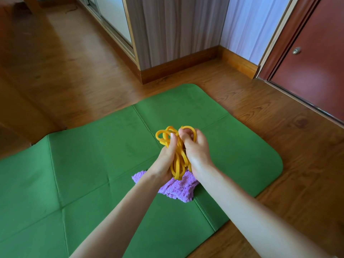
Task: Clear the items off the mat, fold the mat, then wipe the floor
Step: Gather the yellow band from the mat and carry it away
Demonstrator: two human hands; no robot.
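Wood floor (83, 75) all round, plenty of room left and ahead; wall corner and red door (316, 62) hem in the far right. Green mat (93, 164) lies flat, creased in panels, its rounded right edge near the floorboards. Purple cloth (178, 189) sits on the mat under my wrists. Yellow band (178, 157), a loose tangle, is held above the mat: left hand (165, 161) grasping the loops, right hand (195, 148) clenched round them too. Risk, I judge: loops slip or snag fingers, drop back on the mat or catch the cloth.
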